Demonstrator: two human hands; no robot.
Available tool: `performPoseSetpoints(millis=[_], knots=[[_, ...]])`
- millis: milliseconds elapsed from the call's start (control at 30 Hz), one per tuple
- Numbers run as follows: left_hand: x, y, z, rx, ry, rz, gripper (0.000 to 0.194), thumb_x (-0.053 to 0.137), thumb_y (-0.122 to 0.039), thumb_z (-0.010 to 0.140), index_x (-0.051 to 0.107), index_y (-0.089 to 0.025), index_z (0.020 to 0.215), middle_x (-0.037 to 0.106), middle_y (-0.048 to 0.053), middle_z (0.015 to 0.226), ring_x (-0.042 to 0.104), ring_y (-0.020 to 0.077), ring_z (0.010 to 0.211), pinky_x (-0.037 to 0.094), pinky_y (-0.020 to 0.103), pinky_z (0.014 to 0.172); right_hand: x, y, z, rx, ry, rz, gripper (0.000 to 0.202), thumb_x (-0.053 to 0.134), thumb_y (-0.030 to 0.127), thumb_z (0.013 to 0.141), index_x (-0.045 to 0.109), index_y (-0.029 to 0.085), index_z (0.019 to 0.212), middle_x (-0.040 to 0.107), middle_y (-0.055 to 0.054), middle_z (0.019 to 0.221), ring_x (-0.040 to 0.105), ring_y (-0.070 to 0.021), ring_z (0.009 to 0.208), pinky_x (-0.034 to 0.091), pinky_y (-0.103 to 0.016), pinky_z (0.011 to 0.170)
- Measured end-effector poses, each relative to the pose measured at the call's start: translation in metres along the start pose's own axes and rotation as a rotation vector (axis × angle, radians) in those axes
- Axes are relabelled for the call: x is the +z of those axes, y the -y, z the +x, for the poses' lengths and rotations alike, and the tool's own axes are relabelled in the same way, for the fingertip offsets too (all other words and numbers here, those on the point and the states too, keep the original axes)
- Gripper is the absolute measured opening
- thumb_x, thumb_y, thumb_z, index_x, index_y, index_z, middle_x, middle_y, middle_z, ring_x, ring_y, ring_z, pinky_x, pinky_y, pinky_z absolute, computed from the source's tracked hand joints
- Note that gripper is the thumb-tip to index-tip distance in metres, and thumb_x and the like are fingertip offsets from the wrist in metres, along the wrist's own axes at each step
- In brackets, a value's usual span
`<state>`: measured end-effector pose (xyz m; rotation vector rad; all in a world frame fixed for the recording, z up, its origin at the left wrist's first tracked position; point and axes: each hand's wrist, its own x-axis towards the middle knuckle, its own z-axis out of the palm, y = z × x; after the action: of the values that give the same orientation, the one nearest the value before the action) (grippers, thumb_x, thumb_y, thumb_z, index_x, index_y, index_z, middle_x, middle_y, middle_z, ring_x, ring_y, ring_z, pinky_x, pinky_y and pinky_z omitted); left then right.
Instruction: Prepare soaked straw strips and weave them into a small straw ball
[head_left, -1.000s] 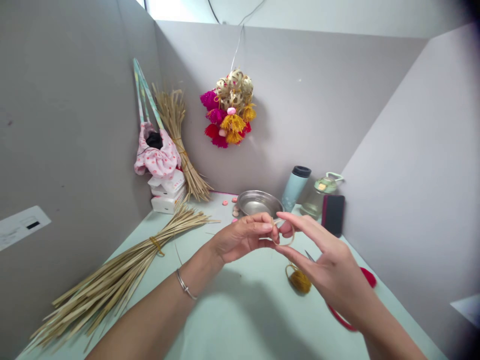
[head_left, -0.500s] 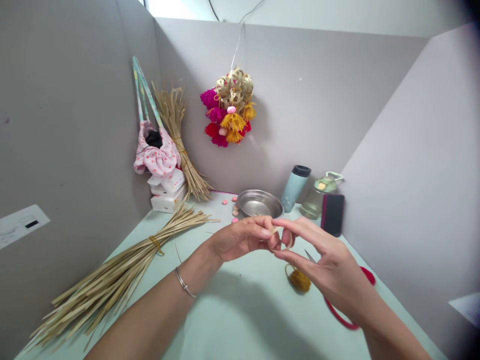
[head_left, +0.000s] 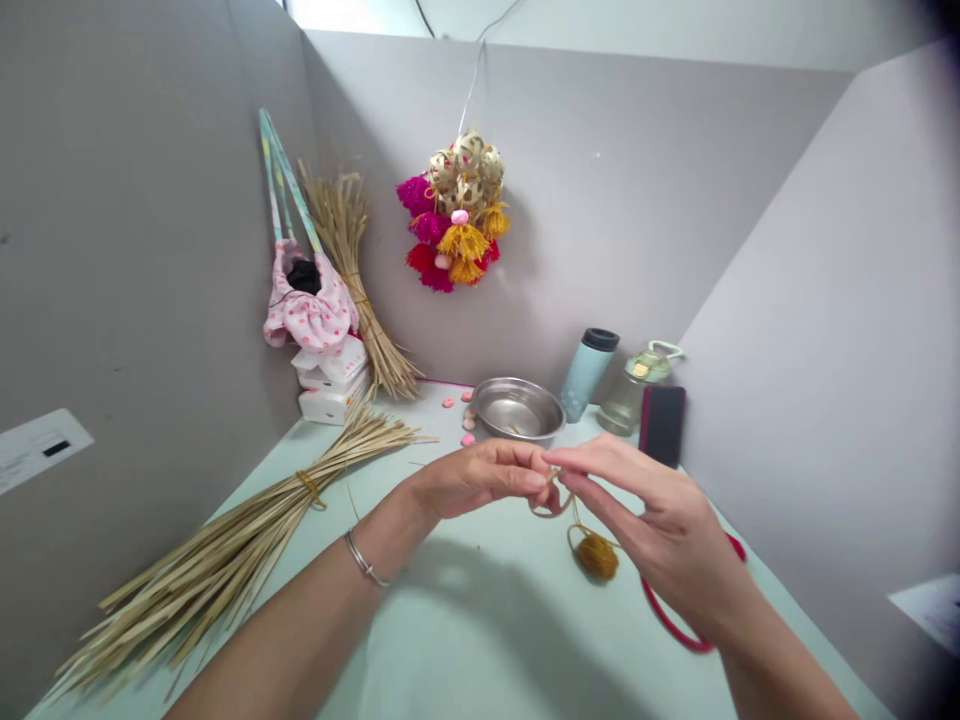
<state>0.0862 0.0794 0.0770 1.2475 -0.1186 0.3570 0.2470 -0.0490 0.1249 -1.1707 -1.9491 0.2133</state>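
My left hand point(head_left: 484, 475) pinches a thin pale strip point(head_left: 553, 512), bent into a small loop below the fingertips. Against it, my right hand point(head_left: 649, 505) has its thumb and forefinger closed on the same strip; parts of the strip are hidden by the fingers. Both hands are held above the pale green table. Just under my right hand lies a mustard yarn tassel point(head_left: 596, 556) with a loose thread. Partly behind my right wrist are red-handled scissors point(head_left: 679, 632). A metal bowl point(head_left: 517, 385) stands beyond the hands.
A tied bundle of dry strips point(head_left: 247, 530) spreads across the left of the table. Pink beads point(head_left: 468, 439) lie by the bowl. At the back right are a blue tumbler point(head_left: 589, 375), a green bottle point(head_left: 626, 400) and a phone point(head_left: 663, 425). Woven balls with tassels point(head_left: 461, 215) hang above.
The fingers of my right hand have closed together, where thumb and forefinger were spread around the loop. The strip's loop now hangs lower under the fingertips.
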Motion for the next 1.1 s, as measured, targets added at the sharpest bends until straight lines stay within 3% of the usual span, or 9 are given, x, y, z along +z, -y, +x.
performPoseSetpoints(millis=[267,467,567,700,867,967,1100], knots=[[-0.006,0.0,-0.003,-0.086,0.043,-0.007,0.023,0.077,-0.033,0.079,0.063,-0.015,0.077,0.059,0.001,0.07,0.061,0.0156,0.082,0.044,0.03,0.081,0.0,0.002,0.0,-0.073,0.062,-0.049,0.023,0.055,0.011,0.096,0.068,0.028,0.105,0.068,0.0,0.091,0.064,-0.0138,0.081,0.051,-0.027,0.072],[-0.009,0.008,0.001,0.014,-0.104,-0.106,0.027,0.076,-0.038,0.081,0.062,-0.015,0.08,0.058,-0.001,0.073,0.067,0.0176,0.09,0.044,0.037,0.096,0.002,-0.007,-0.001,0.231,-0.18,-0.096,0.006,0.067,0.03,0.09,0.069,0.028,0.096,0.071,0.002,0.086,0.065,-0.016,0.078,0.051,-0.026,0.066],[-0.008,0.008,0.001,0.043,-0.117,-0.097,0.025,0.076,-0.036,0.081,0.063,-0.015,0.079,0.059,-0.001,0.075,0.066,0.0184,0.095,0.042,0.038,0.1,0.003,-0.009,0.0,0.299,-0.267,-0.025,0.004,0.069,0.032,0.088,0.07,0.028,0.087,0.07,0.002,0.083,0.065,-0.0162,0.077,0.051,-0.025,0.067],[-0.007,0.005,0.001,0.004,-0.091,0.007,0.017,0.072,-0.031,0.084,0.065,-0.015,0.082,0.061,0.001,0.077,0.06,0.0131,0.083,0.041,0.029,0.085,0.006,-0.008,0.001,0.162,-0.267,-0.059,0.008,0.066,0.022,0.09,0.071,0.028,0.091,0.069,0.002,0.088,0.064,-0.0149,0.08,0.051,-0.026,0.072],[-0.003,0.001,0.001,-0.031,-0.056,0.041,0.018,0.069,-0.027,0.084,0.059,-0.015,0.075,0.053,-0.002,0.069,0.043,0.0084,0.064,0.033,0.023,0.063,0.006,-0.011,0.002,-0.09,-0.118,-0.114,0.027,0.055,0.006,0.094,0.069,0.026,0.104,0.067,-0.002,0.094,0.063,-0.0144,0.083,0.05,-0.027,0.069],[0.0,-0.001,0.001,-0.067,-0.061,0.03,0.021,0.07,-0.028,0.083,0.056,-0.015,0.074,0.049,-0.003,0.067,0.04,0.0069,0.059,0.027,0.021,0.052,0.005,-0.013,0.001,-0.127,-0.069,-0.137,0.029,0.053,0.004,0.094,0.068,0.025,0.106,0.067,-0.003,0.097,0.063,-0.0139,0.084,0.051,-0.027,0.069],[0.001,-0.004,-0.001,-0.108,-0.088,0.011,0.021,0.071,-0.03,0.082,0.056,-0.016,0.076,0.048,-0.004,0.065,0.04,0.0054,0.052,0.026,0.018,0.044,0.002,-0.014,0.0,-0.145,-0.11,-0.167,0.029,0.055,0.003,0.093,0.067,0.026,0.107,0.067,-0.002,0.096,0.063,-0.0131,0.087,0.051,-0.026,0.072]])
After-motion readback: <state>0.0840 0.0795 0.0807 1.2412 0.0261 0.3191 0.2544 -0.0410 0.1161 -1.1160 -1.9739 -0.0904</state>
